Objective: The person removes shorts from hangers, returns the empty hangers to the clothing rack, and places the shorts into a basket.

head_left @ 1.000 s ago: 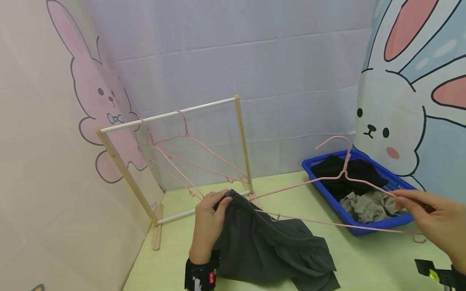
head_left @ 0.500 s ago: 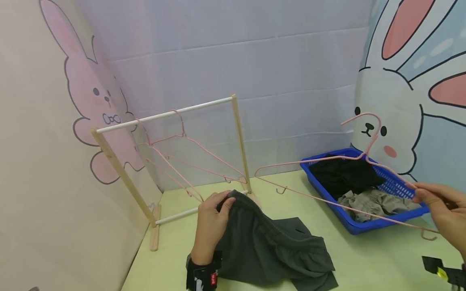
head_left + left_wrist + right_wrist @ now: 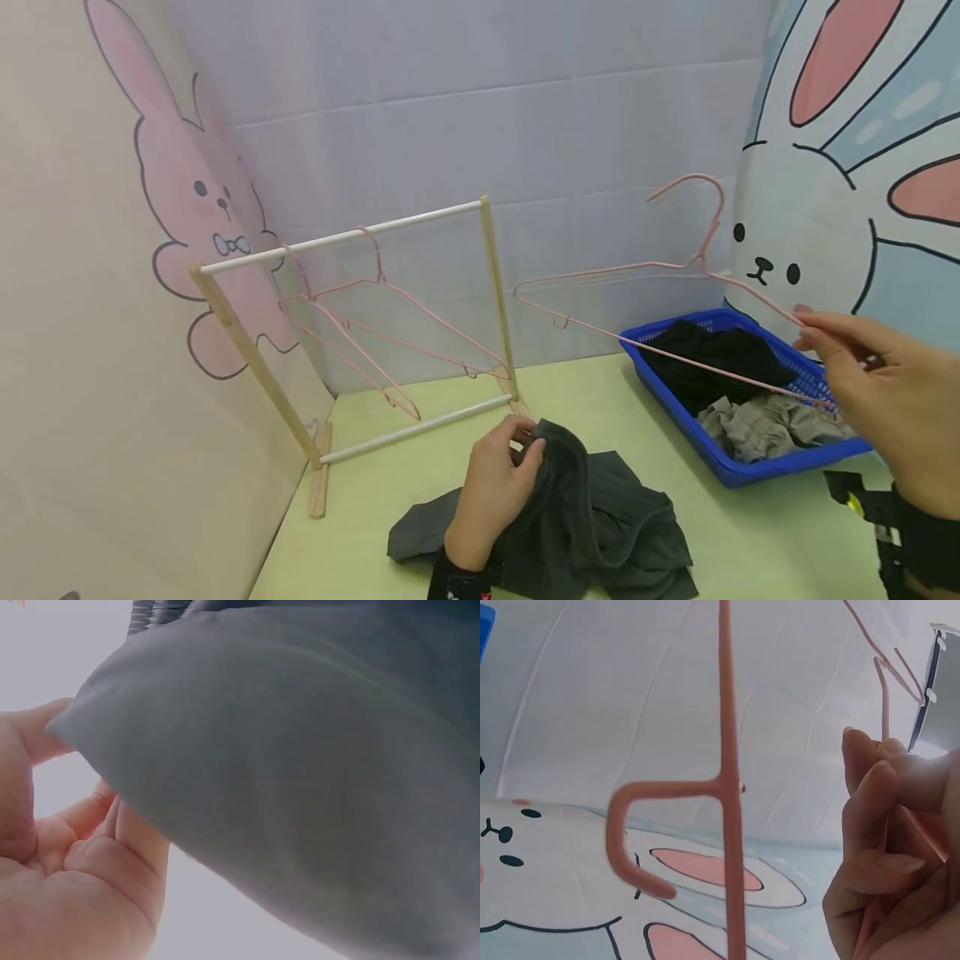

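Dark grey shorts (image 3: 555, 517) with a gathered elastic waistband lie crumpled on the table. My left hand (image 3: 498, 487) pinches the waistband edge and lifts it slightly; its fingertips are partly hidden by cloth. In the left wrist view, the grey fabric (image 3: 262, 765) hangs beside the left hand (image 3: 97, 862). A pink hanger (image 3: 708, 237) is raised above the table at right, its hook up and its far end pointing left. My right hand (image 3: 877, 383) holds it by its right shoulder. The right wrist view shows the curled fingers (image 3: 876, 799) round the wire, near a small lower hook (image 3: 619, 825).
A rack with a white top bar (image 3: 420, 218) and wooden posts stands at left, carrying pink hangers (image 3: 381, 260). At right, a blue basket (image 3: 675, 417) contains black cloth (image 3: 712, 358) and light grey cloth (image 3: 765, 425). Fabric walls printed with rabbits enclose the table.
The right hand has raised the hanger, shifting right and then back left. The left hand has moved right with the waistband, folding it over and exposing more of the shorts at left.
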Available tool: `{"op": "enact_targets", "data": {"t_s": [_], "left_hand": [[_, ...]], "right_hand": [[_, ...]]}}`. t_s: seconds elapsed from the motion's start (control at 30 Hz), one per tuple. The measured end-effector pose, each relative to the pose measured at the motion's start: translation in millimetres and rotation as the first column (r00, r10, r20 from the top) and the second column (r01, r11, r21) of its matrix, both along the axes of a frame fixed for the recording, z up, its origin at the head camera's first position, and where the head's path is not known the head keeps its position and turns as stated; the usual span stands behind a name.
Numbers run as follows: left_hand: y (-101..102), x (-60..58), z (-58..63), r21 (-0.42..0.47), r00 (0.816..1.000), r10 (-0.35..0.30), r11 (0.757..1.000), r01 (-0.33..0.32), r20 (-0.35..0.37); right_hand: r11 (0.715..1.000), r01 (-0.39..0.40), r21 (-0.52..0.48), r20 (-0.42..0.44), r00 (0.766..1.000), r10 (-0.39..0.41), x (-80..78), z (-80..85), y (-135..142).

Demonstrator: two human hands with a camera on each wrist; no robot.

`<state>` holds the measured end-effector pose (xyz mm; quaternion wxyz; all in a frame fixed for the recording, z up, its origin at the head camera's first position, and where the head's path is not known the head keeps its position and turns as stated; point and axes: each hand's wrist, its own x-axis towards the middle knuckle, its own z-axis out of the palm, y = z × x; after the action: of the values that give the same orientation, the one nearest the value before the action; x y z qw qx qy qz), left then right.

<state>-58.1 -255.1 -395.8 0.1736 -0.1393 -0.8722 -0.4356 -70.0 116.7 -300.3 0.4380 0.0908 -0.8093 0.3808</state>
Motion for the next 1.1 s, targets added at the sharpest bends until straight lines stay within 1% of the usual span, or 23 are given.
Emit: {"op": "enact_targets", "data": {"t_s": [0.03,0.1,0.2,0.27,0.33,0.4,0.43,0.5,0.53,0.6,0.7,0.73,0.87,1.03,1.1], "left_hand": [[4,0.0,-3.2,-0.004,0.999,-0.021,1.0,0.021,0.031],[11,-0.4,-10.5,-0.017,0.994,-0.065,0.998,0.067,0.09],[19,0.1,-20.9,-0.05,0.977,-0.129,0.989,0.139,0.167],[22,0.3,-28.4,-0.083,0.964,-0.165,0.979,0.186,0.21],[25,0.8,-35.9,-0.149,0.958,-0.167,0.967,0.205,0.231],[28,1.4,-43.1,-0.222,0.957,-0.141,0.954,0.199,0.253],[30,1.4,-47.3,-0.258,0.957,-0.117,0.948,0.187,0.265],[34,1.6,-55.4,-0.302,0.955,-0.058,0.941,0.149,0.292],[36,1.6,-59.6,-0.315,0.95,-0.025,0.94,0.128,0.312],[39,1.1,-67.7,-0.313,0.934,0.031,0.946,0.088,0.357],[41,-1.5,-77.1,-0.309,0.906,0.091,0.95,0.046,0.413],[42,-3.1,-79.6,-0.31,0.897,0.106,0.95,0.036,0.429],[43,-8.6,-85.4,-0.31,0.874,0.145,0.951,0.006,0.464],[42,-12.9,-89.3,-0.318,0.85,0.178,0.948,-0.013,0.497],[42,-14.3,-90.6,-0.334,0.84,0.191,0.942,-0.012,0.508]], "right_hand": [[1.0,0.005,0.026,-0.007,1.0,-0.005,-3.6,4.7,-6],[0.997,-0.01,0.073,-0.067,0.998,0.015,-13.4,12.8,-16],[0.99,-0.035,0.135,-0.164,0.985,0.057,-29.6,21.7,-33],[0.988,-0.056,0.146,-0.181,0.98,0.082,-39.2,25.7,-46],[0.984,-0.077,0.159,-0.201,0.974,0.109,-48.1,29.2,-60],[0.981,-0.099,0.17,-0.204,0.97,0.133,-55.7,33.1,-75],[0.978,-0.113,0.173,-0.201,0.969,0.147,-59.5,34.6,-82],[0.973,-0.141,0.183,-0.198,0.964,0.177,-65.9,38.0,-97],[0.971,-0.152,0.186,-0.19,0.964,0.187,-68.8,39.3,-104],[0.964,-0.165,0.209,-0.187,0.961,0.205,-74.1,42.4,-120],[0.953,-0.179,0.243,-0.167,0.961,0.223,-81.3,48.2,-144],[0.95,-0.184,0.251,-0.157,0.961,0.228,-84.1,50.1,-152],[0.94,-0.215,0.265,-0.123,0.959,0.255,-97.9,55.7,-182],[0.919,-0.277,0.28,-0.099,0.944,0.314,-116.6,54.3,-217],[0.912,-0.297,0.284,-0.079,0.941,0.331,-122.5,51.7,-229]]}}
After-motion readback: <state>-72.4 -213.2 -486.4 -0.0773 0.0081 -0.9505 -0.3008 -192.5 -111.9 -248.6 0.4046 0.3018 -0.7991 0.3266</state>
